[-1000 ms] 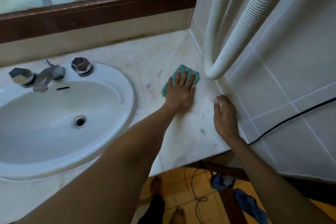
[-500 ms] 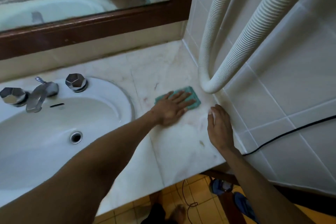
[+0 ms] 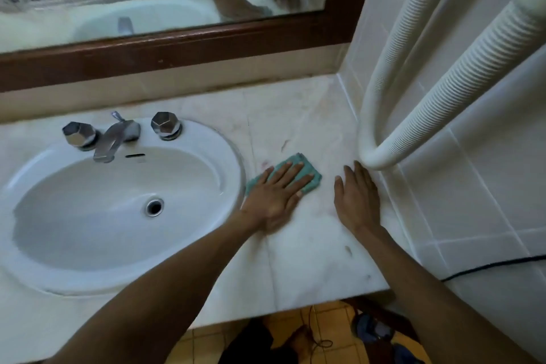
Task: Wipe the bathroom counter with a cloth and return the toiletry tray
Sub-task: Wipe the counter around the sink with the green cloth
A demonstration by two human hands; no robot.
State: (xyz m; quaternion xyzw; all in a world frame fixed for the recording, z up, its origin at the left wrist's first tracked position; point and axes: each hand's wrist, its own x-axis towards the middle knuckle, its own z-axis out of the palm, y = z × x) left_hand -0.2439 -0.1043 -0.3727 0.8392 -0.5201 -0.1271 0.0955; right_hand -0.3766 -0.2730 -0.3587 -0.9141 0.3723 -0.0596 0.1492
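The sink [image 3: 118, 207] serves as the landmark. To its right the marble tabletop [image 3: 310, 260] runs as a bare strip, closed off on the far right by the tiled wall [image 3: 472, 201] and behind by the low ledge under the wood-framed mirror [image 3: 177, 47]. Its near edge drops to the tiled floor [image 3: 201, 343] below. A ribbed white hose [image 3: 428, 121] loops down along the wall, and its bend hangs just above the strip's right margin.

The left hand [image 3: 277, 195] lies flat, fingers spread and straight, pressing the green cloth [image 3: 310, 171] against the tabletop just beside the sink's right rim; the cloth pokes out past the fingertips and at the thumb side. The right hand [image 3: 357, 201] rests open, palm down, on bare marble farther right of the sink, near the wall, holding nothing. The two hands are apart, with a gap of marble between them. A black cable [image 3: 487, 266] runs along the wall, right of the tabletop's near corner.
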